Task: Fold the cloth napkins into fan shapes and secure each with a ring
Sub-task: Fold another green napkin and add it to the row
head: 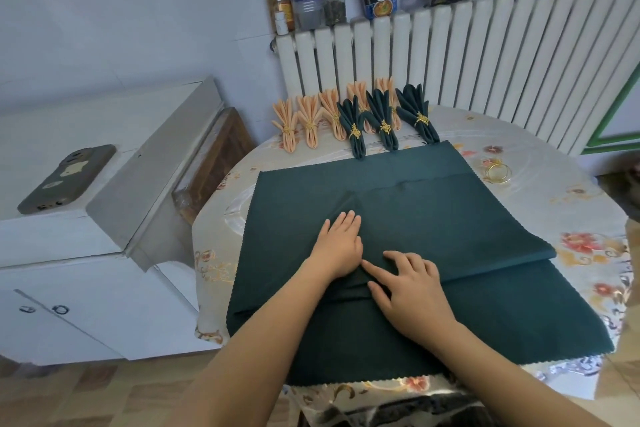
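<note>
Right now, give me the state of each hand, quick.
Left hand: open, fingers straight, pressing flat on the dark green cloth napkin.
Right hand: open, fingers spread, pressing the same napkin's fold.

Two bare forearms reach in from the bottom edge, with no sleeve covering either up to where the frame cuts them off. The left hand point(341, 244) and the right hand point(408, 286) are both ungloved. The fingernails look short and unpainted.
</note>
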Demonstrator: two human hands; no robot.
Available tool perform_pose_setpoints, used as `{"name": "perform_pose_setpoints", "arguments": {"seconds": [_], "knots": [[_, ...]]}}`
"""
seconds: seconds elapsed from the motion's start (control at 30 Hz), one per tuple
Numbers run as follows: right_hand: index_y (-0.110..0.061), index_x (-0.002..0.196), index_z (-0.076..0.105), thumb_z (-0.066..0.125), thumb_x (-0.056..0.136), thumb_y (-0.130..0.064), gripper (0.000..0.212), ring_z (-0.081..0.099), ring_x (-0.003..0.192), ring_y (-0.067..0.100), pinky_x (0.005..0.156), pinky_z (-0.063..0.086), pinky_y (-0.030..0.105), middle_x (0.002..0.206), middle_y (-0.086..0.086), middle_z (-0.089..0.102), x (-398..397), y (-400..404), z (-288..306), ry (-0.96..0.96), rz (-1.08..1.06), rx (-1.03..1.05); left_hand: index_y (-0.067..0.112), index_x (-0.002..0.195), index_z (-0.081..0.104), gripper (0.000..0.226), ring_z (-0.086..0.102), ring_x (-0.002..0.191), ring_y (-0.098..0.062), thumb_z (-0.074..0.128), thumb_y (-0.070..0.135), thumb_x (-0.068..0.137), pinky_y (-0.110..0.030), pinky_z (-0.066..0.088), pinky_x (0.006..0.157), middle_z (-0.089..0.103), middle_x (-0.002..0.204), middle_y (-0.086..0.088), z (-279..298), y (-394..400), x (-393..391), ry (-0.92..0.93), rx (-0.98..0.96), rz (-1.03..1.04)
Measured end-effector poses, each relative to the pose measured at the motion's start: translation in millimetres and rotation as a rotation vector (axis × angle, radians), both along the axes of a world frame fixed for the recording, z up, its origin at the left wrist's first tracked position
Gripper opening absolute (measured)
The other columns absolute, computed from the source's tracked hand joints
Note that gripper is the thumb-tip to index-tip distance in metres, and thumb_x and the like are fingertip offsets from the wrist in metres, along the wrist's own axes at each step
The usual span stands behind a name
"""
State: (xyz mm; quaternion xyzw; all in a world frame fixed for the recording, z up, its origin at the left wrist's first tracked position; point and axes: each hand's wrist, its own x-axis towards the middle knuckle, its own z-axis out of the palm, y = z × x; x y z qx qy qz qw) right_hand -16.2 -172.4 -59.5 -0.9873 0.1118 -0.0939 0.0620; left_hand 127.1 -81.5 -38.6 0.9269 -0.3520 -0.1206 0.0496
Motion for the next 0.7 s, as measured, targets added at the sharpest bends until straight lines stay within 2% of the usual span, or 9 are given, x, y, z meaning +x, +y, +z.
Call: {"name": "perform_pose_setpoints", "arguments": {"seconds": [0.3, 0.4, 0.47, 0.57, 0.7], "knots": [[-0.042, 0.109, 0.067, 0.037, 0.082, -0.050, 0.041, 0.062, 0.092, 0.020, 0.077, 0.049, 0.036, 0.105, -0.001, 0.067, 0.5, -3.5, -2.1, -0.065, 0.002, 0.014, 0.016, 0.153, 0.007, 0.052, 0.001, 0.147, -0.010, 0.018, 0.026, 0.103, -0.031, 0.001, 0.120, 0.003, 0.160, 0.003, -12.6, -23.1, 35.2, -0.073, -0.069, 0.048], [-0.041, 0.100, 0.071, 0.040, 0.079, -0.051, 0.038, 0.061, 0.083, 0.018, 0.071, 0.048, 0.034, 0.094, -0.006, 0.066, 7.4, -16.0, -0.2, -0.109, 0.054, 0.100, 0.017, 0.153, 0.007, 0.053, 0.000, 0.147, -0.009, 0.018, 0.027, 0.102, -0.031, 0.000, 0.120, 0.002, 0.160, 0.005, -16.7, -23.0, 37.0, -0.085, -0.080, 0.058], [-0.034, 0.094, 0.073, 0.042, 0.080, -0.049, 0.037, 0.059, 0.081, 0.021, 0.070, 0.043, 0.033, 0.087, -0.006, 0.063, 25.3, -35.4, 5.2, -0.156, 0.054, 0.185, 0.018, 0.153, 0.008, 0.052, 0.000, 0.147, -0.008, 0.018, 0.027, 0.102, -0.031, 0.000, 0.120, 0.002, 0.160, 0.006, -17.1, -23.8, 38.9, -0.091, -0.095, 0.060], [-0.027, 0.107, 0.069, 0.048, 0.091, -0.039, 0.030, 0.053, 0.101, 0.025, 0.085, 0.035, 0.034, 0.102, 0.000, 0.062, 56.9, -72.2, 16.1, -0.107, -0.035, 0.188, 0.019, 0.153, 0.008, 0.052, -0.001, 0.146, -0.007, 0.018, 0.028, 0.102, -0.030, 0.000, 0.120, 0.002, 0.160, 0.007, -18.3, -23.3, 38.5, -0.102, -0.107, 0.061], [-0.027, 0.131, 0.052, 0.040, 0.097, -0.031, 0.036, 0.038, 0.122, 0.022, 0.098, 0.029, 0.035, 0.131, -0.001, 0.049, 94.1, -118.7, 17.1, 0.052, -0.100, 0.117, 0.020, 0.153, 0.009, 0.052, -0.001, 0.146, -0.006, 0.018, 0.028, 0.102, -0.031, 0.000, 0.120, 0.003, 0.160, 0.008, -20.0, -24.2, 36.5, -0.109, -0.125, 0.072]]}}
